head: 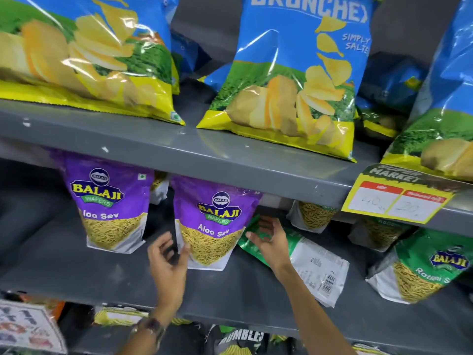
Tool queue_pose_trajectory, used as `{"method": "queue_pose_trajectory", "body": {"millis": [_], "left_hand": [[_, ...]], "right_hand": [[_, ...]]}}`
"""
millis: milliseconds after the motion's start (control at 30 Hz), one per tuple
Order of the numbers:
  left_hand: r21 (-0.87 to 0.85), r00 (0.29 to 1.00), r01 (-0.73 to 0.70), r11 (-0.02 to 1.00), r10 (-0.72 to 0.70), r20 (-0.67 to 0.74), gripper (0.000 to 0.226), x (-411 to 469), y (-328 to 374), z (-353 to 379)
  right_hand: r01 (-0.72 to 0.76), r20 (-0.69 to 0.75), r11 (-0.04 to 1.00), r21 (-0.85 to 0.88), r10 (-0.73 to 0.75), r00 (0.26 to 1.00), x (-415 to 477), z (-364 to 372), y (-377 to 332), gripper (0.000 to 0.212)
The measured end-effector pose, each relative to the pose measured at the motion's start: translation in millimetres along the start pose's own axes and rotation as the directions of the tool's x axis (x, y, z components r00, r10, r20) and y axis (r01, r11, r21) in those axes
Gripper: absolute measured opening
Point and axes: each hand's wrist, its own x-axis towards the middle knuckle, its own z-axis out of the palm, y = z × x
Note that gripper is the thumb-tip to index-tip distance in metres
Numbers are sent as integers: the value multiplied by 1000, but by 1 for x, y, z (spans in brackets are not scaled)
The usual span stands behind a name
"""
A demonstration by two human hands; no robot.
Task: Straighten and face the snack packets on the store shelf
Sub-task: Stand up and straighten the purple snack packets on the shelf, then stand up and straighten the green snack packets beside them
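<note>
Two purple Aloo Sev packets stand upright on the middle grey shelf (76, 275), one at the left (110, 208) and one in the centre (213, 224). My left hand (167, 262) is open, its fingers spread at the lower left edge of the centre packet, touching or nearly touching it. A green and white packet (314, 262) lies flat, back side up with its barcode showing, to the right of the centre packet. My right hand (268, 239) rests on its green upper end with fingers spread; whether it grips the packet is unclear.
A green Ratlami Sev packet (419, 270) stands tilted at the right, with more sev packets (314, 216) behind. Large blue chip bags (294, 73) fill the upper shelf. A yellow price tag (399, 198) hangs from its edge. More packets sit on the shelf below (240, 342).
</note>
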Motion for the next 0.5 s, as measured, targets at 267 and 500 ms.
{"method": "queue_pose_trajectory", "body": {"millis": [267,500], "left_hand": [[-32,447,888,460,-843,298,42,-113,-3,142],[-185,501,861,474,-854,139,41,-111,-22,201]], "right_hand": [[-178,-242,877,-447,73,968,31,-118,46,28],[-200,253,771,-604,424,870,70,-171,76,40]]}}
